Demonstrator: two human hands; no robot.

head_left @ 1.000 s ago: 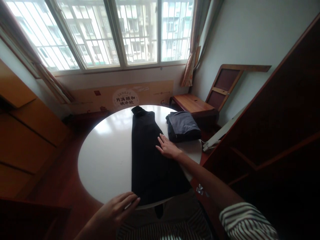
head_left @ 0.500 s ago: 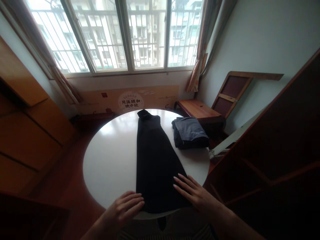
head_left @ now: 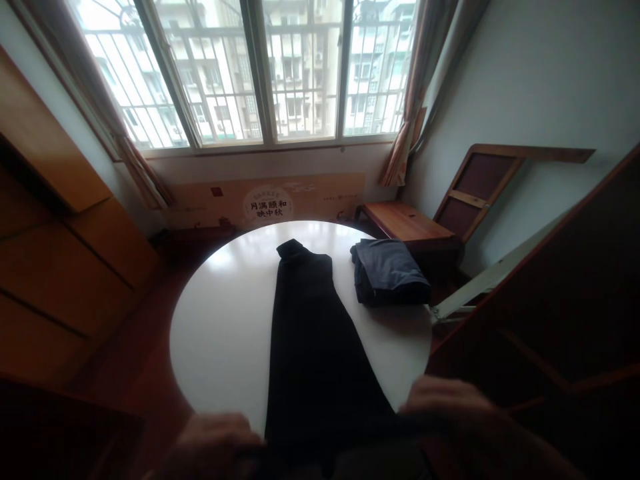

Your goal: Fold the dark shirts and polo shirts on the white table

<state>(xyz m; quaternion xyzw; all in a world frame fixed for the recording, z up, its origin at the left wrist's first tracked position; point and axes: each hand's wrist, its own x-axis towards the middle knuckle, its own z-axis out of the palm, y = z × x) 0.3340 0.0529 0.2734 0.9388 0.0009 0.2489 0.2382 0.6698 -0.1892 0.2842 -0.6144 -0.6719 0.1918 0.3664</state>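
A black high-necked top [head_left: 315, 340], folded into a long strip, lies along the white round table [head_left: 220, 347]. Its collar points toward the window, and its wide hem end hangs off the near edge. At the hem's left corner, my left hand [head_left: 217, 433] is closed on the cloth, blurred by motion. My right hand [head_left: 445, 397], blurred as well, grips the right corner. Between both hands the hem is pulled up and toward me, its lowest part dark and hard to make out.
A stack of folded dark clothes [head_left: 390, 270], grey-blue on top, sits at the table's right side. Beyond it stands a low wooden table [head_left: 407, 223]. A dark wooden panel [head_left: 555, 320] slants along the right, and wooden cabinets [head_left: 65, 267] line the left.
Both hands, lying spread on the cloth before, have closed on the hem corners and moved toward me, raising the hem. The top has slid nearer, and the view has shifted slightly.
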